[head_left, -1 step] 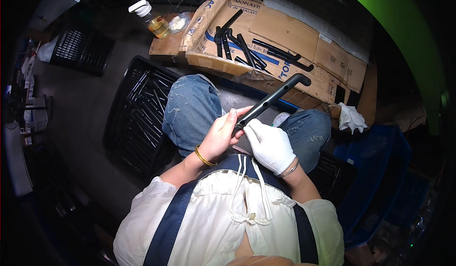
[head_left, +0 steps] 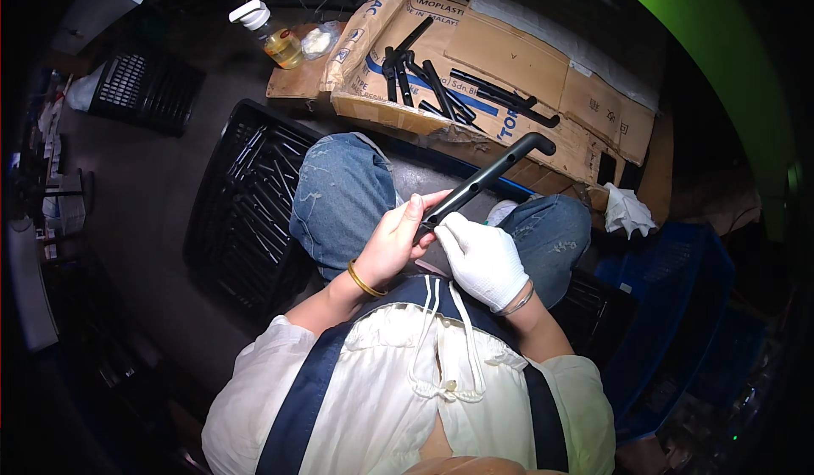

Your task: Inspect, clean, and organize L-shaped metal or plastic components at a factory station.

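Observation:
My bare left hand [head_left: 398, 233] is closed around the lower end of a long black plastic tube with a bent tip [head_left: 485, 176]. The tube slants up to the right, and small holes show along its side. At that lower end my right hand [head_left: 480, 259], in a white glove, pinches with thumb and fingers. What sits between those fingertips is too small and hidden to make out. Beyond the held tube, several similar black tubes [head_left: 437, 89] lie on a flattened cardboard box [head_left: 526, 77].
A black crate [head_left: 222, 166] full of black tubes stands on the floor at my left. Blue crates [head_left: 653, 305] are at the right, below a crumpled white glove [head_left: 628, 210]. A pump bottle of yellow liquid [head_left: 283, 47] stands at the back left, near another black crate [head_left: 140, 94].

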Tool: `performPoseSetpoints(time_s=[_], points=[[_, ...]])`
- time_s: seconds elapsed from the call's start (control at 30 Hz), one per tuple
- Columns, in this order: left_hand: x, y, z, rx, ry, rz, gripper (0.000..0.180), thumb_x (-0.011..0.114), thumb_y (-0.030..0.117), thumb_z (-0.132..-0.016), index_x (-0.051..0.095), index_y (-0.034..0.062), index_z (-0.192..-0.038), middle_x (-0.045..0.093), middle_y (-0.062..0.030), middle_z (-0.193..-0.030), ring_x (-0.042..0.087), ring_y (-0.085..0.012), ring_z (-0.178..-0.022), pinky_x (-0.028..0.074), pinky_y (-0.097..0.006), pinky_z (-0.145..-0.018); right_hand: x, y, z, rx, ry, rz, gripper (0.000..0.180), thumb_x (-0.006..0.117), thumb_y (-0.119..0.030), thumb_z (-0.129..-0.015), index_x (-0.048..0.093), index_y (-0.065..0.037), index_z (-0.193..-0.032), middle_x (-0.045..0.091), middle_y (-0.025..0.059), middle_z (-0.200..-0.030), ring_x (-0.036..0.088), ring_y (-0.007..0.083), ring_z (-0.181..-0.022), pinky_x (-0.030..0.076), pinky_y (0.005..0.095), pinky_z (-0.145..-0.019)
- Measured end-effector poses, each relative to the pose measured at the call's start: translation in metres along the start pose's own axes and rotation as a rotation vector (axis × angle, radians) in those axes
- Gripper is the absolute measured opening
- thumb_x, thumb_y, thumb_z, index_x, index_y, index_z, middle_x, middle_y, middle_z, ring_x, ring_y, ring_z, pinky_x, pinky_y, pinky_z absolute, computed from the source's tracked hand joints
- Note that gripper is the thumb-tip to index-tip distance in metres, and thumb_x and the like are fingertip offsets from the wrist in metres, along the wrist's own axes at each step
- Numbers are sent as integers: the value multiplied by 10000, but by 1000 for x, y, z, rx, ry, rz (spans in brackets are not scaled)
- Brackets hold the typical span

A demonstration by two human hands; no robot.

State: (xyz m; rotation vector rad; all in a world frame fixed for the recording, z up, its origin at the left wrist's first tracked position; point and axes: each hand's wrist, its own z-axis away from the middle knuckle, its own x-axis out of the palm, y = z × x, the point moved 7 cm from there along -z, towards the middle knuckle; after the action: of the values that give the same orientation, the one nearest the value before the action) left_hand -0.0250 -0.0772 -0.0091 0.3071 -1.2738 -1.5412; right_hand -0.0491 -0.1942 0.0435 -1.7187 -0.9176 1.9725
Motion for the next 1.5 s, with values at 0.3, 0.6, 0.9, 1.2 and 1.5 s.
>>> performPoseSetpoints(time_s=[0.3, 0.6, 0.9, 1.2, 1.5], points=[[0, -3, 2, -71, -21, 40, 556, 274, 428, -1108, 531, 41, -1414, 452, 45, -727, 342, -9, -593, 277, -157, -493, 3, 4, -2, -65, -67, 62, 133, 577, -240, -961, 621, -119, -928, 667, 113, -753, 678, 326, -669, 532, 423, -588], [0, -12, 0, -131, 6, 56, 547, 276, 420, -1110, 525, 40, -1415, 457, 36, -743, 336, -13, -587, 269, -157, -484, 3, 12, -1, -66, -150, 51, 177, 567, -278, -968, 627, -119, -916, 683, 128, -755, 684, 335, -670, 542, 434, -608], [5, -5, 1, 56, 42, 242, 540, 258, 413, -1110, 375, 78, -1518, 480, -11, -778, 320, -27, -550, 284, -163, -468, -14, -4, 11, -217, 263, 135, 81, 617, -125, -875, 655, -88, -936, 639, 77, -910, 668, 269, -791, 532, 382, -593], [5, -1, 2, 199, 63, 99, 514, 277, 404, -1110, 391, 91, -1502, 492, -14, -810, 338, -25, -581, 303, -164, -490, -3, -5, 8, 20, 250, -47, 158, 639, -257, -937, 643, -105, -894, 632, 103, -743, 654, 311, -613, 518, 409, -555], [4, -1, 3, 168, 93, 85, 510, 288, 385, -1112, 398, 67, -1495, 502, -7, -813, 331, -19, -551, 295, -164, -480, 0, -3, 8, 59, 200, -30, 161, 649, -258, -928, 664, -97, -923, 658, 123, -752, 670, 327, -638, 526, 408, -559]])
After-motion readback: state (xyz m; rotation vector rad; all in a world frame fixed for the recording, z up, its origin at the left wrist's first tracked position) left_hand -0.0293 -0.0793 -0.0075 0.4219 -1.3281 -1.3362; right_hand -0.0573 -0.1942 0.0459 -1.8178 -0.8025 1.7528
